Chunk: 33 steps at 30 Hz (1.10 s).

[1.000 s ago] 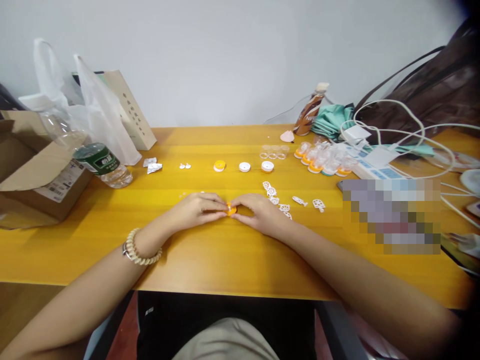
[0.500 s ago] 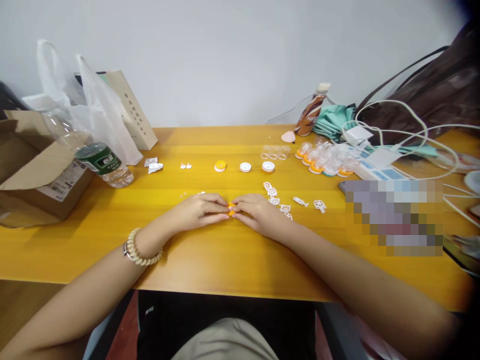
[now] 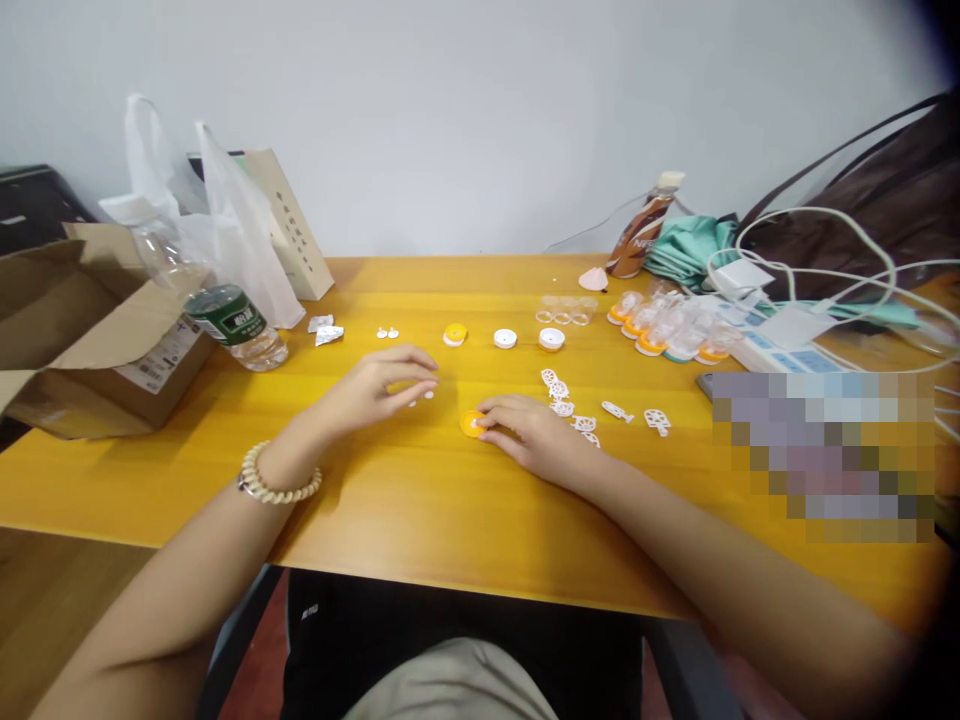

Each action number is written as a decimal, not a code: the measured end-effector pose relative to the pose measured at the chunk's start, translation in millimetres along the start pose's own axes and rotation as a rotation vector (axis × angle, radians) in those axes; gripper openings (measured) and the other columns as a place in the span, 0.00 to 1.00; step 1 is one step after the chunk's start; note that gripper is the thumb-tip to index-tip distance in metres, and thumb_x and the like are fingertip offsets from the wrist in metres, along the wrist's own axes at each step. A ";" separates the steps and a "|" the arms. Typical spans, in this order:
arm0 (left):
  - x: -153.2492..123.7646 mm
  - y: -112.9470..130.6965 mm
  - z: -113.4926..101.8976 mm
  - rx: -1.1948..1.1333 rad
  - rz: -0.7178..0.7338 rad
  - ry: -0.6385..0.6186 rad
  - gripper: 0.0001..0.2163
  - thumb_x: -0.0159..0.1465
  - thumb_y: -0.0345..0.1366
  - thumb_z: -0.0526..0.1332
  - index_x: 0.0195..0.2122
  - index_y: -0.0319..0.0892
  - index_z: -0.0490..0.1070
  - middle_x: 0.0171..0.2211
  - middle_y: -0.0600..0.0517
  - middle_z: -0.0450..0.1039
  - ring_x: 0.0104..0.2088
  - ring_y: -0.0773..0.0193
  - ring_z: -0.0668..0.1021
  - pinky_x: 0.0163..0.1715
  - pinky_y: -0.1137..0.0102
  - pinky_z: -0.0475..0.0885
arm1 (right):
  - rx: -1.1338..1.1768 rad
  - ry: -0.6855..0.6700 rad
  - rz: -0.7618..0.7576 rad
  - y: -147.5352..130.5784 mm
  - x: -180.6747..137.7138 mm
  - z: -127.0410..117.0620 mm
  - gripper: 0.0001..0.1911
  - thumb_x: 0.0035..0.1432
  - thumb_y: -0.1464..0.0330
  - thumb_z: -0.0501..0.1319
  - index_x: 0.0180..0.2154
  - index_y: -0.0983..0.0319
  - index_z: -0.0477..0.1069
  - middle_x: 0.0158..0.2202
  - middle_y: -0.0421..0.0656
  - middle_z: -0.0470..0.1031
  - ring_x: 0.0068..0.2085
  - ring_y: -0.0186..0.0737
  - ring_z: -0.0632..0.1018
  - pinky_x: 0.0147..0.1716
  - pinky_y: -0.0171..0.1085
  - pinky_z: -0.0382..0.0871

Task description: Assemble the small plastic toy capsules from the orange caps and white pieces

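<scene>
Just above the table, my left hand [image 3: 379, 388] is empty, its thumb and fingers spread apart. A couple of tiny white pieces [image 3: 429, 395] lie by its fingertips. With thumb and fingers, my right hand [image 3: 531, 432] grips the edge of a round orange plastic part [image 3: 470, 424], which has a small white bit at its middle. White spoked wheel-like pieces [image 3: 562, 409] lie in a chain just beyond that hand. Farther back stand a yellow-and-white round part [image 3: 454, 335], a white round part [image 3: 505, 339] and a white-and-orange round part [image 3: 552, 340].
Clear plastic rings [image 3: 568, 310] and several orange-bottomed capsules [image 3: 660, 325] are at the back right, beside a power strip [image 3: 772, 355] with cables. A cardboard box [image 3: 112, 350] and a water bottle [image 3: 236, 325] occupy the left. Two small white pegs [image 3: 387, 333] lie near crumpled foil [image 3: 328, 335].
My left hand has let go of the orange part and moved left, its fingers opening. My right hand keeps hold of the part. The whole view has shifted slightly.
</scene>
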<state>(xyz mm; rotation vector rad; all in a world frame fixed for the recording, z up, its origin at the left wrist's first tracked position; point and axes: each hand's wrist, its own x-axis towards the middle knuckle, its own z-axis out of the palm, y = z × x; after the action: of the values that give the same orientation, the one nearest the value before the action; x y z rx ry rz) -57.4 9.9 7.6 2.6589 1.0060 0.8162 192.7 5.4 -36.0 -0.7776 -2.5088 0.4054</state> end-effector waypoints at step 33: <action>0.6 -13.9 -19.9 0.067 -0.366 -0.403 0.07 0.57 0.34 0.59 0.35 0.39 0.75 0.34 0.50 0.77 0.32 0.65 0.77 0.35 0.73 0.68 | 0.261 -0.055 0.054 -14.5 -0.1 -3.4 0.15 0.53 0.70 0.61 0.44 0.60 0.65 0.44 0.46 0.72 0.47 0.42 0.73 0.47 0.43 0.67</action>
<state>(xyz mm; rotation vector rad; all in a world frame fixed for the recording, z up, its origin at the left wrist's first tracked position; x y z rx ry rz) -75.8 20.4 19.5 2.4302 1.3555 0.1661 188.0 -5.8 -27.3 -0.7392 -2.4228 0.7644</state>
